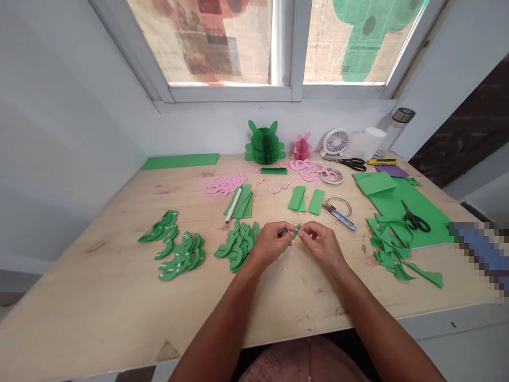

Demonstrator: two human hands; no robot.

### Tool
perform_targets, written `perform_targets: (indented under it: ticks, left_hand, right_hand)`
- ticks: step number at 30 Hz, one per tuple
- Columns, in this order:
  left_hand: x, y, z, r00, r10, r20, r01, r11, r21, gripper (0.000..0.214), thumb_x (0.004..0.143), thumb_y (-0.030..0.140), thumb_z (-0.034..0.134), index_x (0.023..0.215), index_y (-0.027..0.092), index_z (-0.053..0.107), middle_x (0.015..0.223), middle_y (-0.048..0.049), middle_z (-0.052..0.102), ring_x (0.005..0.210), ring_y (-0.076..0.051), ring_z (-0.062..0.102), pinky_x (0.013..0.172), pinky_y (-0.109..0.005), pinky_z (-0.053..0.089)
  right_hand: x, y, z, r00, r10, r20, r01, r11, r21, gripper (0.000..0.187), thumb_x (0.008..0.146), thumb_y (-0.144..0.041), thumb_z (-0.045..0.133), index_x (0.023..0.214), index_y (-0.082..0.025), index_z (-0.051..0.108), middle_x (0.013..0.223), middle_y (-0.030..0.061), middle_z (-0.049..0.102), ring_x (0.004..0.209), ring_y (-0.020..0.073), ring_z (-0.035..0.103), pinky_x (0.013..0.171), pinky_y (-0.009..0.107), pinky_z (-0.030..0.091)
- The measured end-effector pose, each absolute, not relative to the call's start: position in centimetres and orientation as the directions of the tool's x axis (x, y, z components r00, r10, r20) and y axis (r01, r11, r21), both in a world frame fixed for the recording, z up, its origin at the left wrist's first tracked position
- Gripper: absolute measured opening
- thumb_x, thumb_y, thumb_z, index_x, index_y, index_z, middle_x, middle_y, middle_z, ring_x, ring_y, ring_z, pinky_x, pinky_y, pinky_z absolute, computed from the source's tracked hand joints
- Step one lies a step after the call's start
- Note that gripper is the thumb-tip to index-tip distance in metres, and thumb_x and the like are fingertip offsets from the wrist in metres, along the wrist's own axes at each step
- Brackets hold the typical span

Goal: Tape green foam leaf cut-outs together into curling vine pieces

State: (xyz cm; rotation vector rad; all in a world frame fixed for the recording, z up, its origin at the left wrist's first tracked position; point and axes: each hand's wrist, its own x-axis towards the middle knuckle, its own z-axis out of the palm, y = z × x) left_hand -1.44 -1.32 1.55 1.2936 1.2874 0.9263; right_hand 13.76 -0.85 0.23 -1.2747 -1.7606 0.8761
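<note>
Between my two hands, over the middle of the table, is a small green paper cutout with a white strip on it. My left hand pinches its left side, and the fingers hide much of it. My right hand has thumb and forefinger closed at the strip on the right end. Just left of my left hand lies a pile of curved green cutouts. Farther left, another group of green cutouts carries white strips. Thin blue-handled snips and a ring of tape lie beyond my right hand.
Green paper scraps and black scissors lie at right on a green sheet. Pink cutouts, green rectangles and a white pen lie ahead. Paper figures, a small fan and a bottle stand at the back.
</note>
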Motion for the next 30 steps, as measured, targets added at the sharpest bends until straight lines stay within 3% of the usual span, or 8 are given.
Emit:
perform_targets:
  ticks: [22, 30]
  left_hand:
    - [-1.6, -0.98, 0.79, 0.186, 0.975, -0.121, 0.198, 0.084, 0.977, 0.019, 0.067, 0.029, 0.054, 0.075, 0.014, 0.063, 0.055, 0.0014, 0.054, 0.048, -0.008, 0.042, 0.046, -0.019, 0.027]
    - [-1.56, -1.21, 1.63, 0.195, 0.977, -0.08, 0.205, 0.039, 0.978, 0.019, 0.069, 0.032, 0.056, 0.067, 0.014, 0.063, 0.056, 0.0014, 0.052, 0.051, -0.009, 0.04, 0.048, -0.02, 0.029]
  right_hand:
    - [13.76, -0.7, -0.17, -0.182, 0.964, 0.196, 0.447, 0.259, -0.856, 0.014, 0.075, -0.027, 0.053, 0.068, -0.018, 0.061, 0.064, 0.0008, 0.059, 0.055, 0.0119, 0.048, 0.05, 0.022, 0.036]
    - [13.76, -0.76, -0.19, -0.177, 0.967, 0.184, 0.433, 0.244, -0.867, 0.013, 0.075, -0.026, 0.053, 0.068, -0.019, 0.06, 0.064, 0.0004, 0.058, 0.056, 0.0121, 0.049, 0.051, 0.023, 0.036]
